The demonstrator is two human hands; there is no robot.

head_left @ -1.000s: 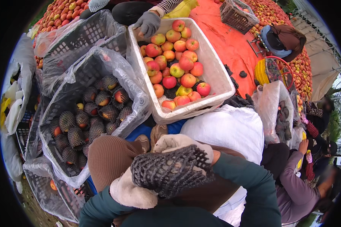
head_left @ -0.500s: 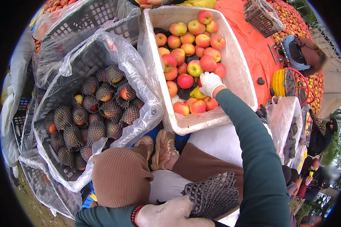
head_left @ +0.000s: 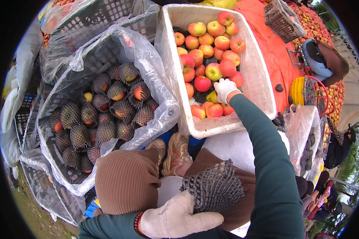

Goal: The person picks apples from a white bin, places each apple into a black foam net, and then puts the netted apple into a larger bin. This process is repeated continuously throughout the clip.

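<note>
My right hand (head_left: 226, 89), in a white glove, reaches into a white plastic crate (head_left: 270, 95) of red and yellow apples (head_left: 215, 28). Its fingers curl down over a yellowish apple (head_left: 212, 96), which they partly hide. Low in front of my lap, my left hand (head_left: 173, 219), also gloved, grips a bunched dark grey foam fruit net (head_left: 216, 189), with the thumb lying along its lower side. To the left, a crate lined with clear plastic (head_left: 157, 75) holds many apples in dark nets (head_left: 80, 137).
Behind the lined crate stands another plastic-draped crate (head_left: 103, 18). An orange tarp (head_left: 259, 36) spreads at the right, with a brown crate (head_left: 281, 22) and a yellow basket (head_left: 297, 91) on it. Beyond are heaped apples (head_left: 337, 99) and other people. My knees and shoes (head_left: 176, 153) are below.
The view has shifted slightly, moving the crates a little to the right. My left hand and the foam net have moved up and left, and more of the thumb shows. My right hand stays among the apples.
</note>
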